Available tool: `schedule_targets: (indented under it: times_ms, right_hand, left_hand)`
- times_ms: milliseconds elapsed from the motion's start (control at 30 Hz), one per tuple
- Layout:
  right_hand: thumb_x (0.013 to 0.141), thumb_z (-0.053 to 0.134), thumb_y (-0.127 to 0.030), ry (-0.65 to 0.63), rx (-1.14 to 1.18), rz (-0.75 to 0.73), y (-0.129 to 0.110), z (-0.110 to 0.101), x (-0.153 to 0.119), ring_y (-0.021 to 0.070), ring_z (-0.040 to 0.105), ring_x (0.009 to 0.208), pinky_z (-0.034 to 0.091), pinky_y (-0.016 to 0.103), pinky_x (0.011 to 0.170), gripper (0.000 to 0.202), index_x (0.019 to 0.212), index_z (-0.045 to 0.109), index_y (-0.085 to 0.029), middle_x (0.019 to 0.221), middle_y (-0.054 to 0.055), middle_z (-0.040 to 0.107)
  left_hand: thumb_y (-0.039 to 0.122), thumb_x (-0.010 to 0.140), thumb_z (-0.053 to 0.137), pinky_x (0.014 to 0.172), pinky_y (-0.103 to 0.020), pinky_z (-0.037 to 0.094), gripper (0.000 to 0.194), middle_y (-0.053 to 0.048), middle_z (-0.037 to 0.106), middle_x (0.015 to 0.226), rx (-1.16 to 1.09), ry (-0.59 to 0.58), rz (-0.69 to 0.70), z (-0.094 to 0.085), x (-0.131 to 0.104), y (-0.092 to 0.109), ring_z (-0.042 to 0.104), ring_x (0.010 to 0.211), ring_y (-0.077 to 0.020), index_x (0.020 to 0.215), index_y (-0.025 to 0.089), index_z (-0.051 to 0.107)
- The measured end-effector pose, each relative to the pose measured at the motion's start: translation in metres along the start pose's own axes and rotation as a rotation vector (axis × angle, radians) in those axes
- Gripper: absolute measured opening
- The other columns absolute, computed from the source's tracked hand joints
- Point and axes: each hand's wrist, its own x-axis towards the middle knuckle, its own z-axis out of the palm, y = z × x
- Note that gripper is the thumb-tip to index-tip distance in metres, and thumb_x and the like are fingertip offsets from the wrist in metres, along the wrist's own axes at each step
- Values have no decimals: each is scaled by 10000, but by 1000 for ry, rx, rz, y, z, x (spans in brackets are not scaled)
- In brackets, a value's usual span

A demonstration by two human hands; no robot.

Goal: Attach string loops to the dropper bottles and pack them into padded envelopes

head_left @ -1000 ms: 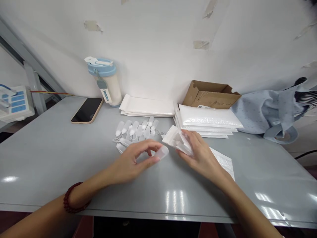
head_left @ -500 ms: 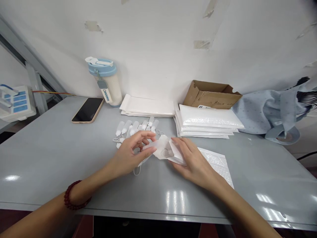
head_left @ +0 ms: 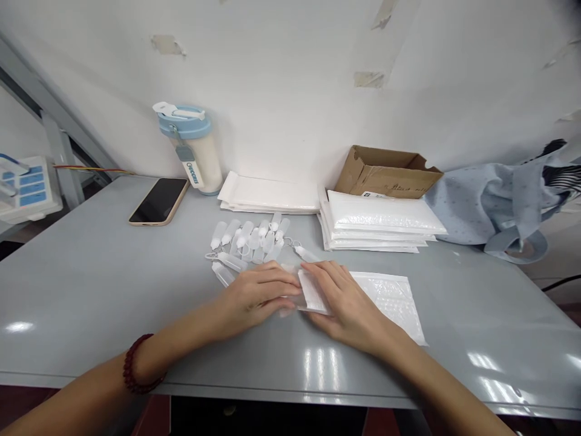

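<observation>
My right hand is wrapped round a small white padded envelope, whose mouth faces left. At that mouth my left hand has its fingers pressed together on the envelope's thin flap, which is partly blurred. Behind my left hand lies a cluster of small translucent bottles with white caps and loops. One more bottle lies just behind my right fingers. A flat bubble envelope rests on the table, partly under my right hand.
Stacked padded envelopes stand in front of a brown cardboard box. Flat white envelopes lie by the wall. A tumbler and phone are at the left, a blue cloth bag at the right.
My left hand has moved slightly right and down, and its fingers have closed at the envelope's mouth. The held envelope now shows less of its opening. More of the bottles are visible.
</observation>
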Motion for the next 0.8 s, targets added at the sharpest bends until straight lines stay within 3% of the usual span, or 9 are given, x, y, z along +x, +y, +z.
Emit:
schedule_targets:
  times_ms: [133,300,467,667,800]
  right_hand:
    - [781,545,-144,57,54,-31,-4,3,0,279,493,1016,469,445,827,570,1302,316,-157,1162,141,524]
    - [791,548,-169,129,50,-18,-2,4,-1,285,501,1023,476,450,828,561,1304,320,-154,1160,150,515]
    - [785,566,-168,188,32,23,5,4,-1,281,495,1044,472,451,855,566,1302,337,-144,1168,150,503]
    - [769,556,-147,187,-19,17,7,6,-1,291,492,1044,470,471,849,590,1311,323,-159,1177,148,501]
    - [761,562,-141,163,-42,-25,4,8,0,302,490,1037,471,473,832,587,1301,333,-127,1165,164,506]
  left_hand:
    - [133,875,539,846,-338,520,214,-74,687,1006,-70,26,-88,4,1,10,618,961,-186,1047,187,655]
    - [61,882,495,987,-348,456,316,-87,631,1161,43,58,52,4,-2,9,548,1131,-176,1168,170,578]
    - [76,844,576,768,-314,499,194,-76,643,925,243,275,22,-4,0,5,567,867,-159,1022,140,618]
    - [99,875,525,661,-246,459,127,-20,658,752,196,100,-57,-2,-1,1,523,740,-134,877,148,642]
    - [122,880,516,638,-229,437,142,-16,656,736,204,85,-151,2,-3,4,534,716,-127,892,146,656]
